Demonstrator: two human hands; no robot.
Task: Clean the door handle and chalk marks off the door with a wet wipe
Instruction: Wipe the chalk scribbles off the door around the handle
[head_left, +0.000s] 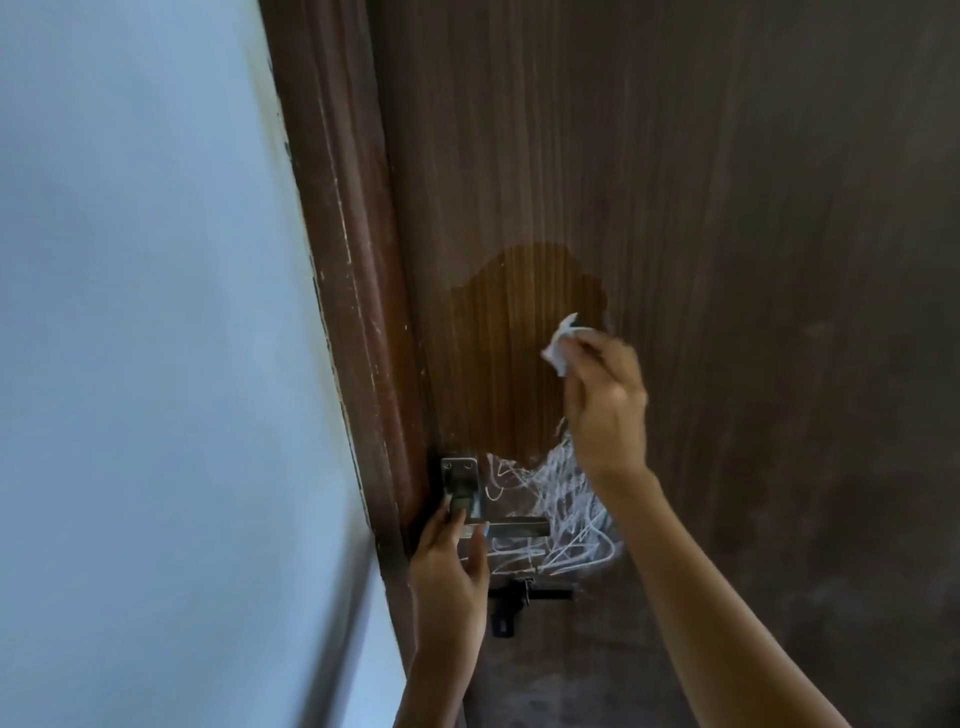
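Two bare hands work the brown wooden door (675, 182): right hand (605, 400) pinching a crumpled white wet wipe (563, 340), left hand (449, 561) loosely open, half hiding the steel door handle (514, 529).

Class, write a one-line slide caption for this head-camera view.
Right hand wipes the brown door with a wet wipe, chalk marks remaining below, left hand at the door handle.

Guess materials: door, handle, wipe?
Door: likely wood or wood-look laminate, matte brown with vertical grain; glossy where wet. Handle: metal, probably brushed steel, grey sheen, screws in its plate. Wipe in the right hand: thin white nonwoven or paper, crumpled.
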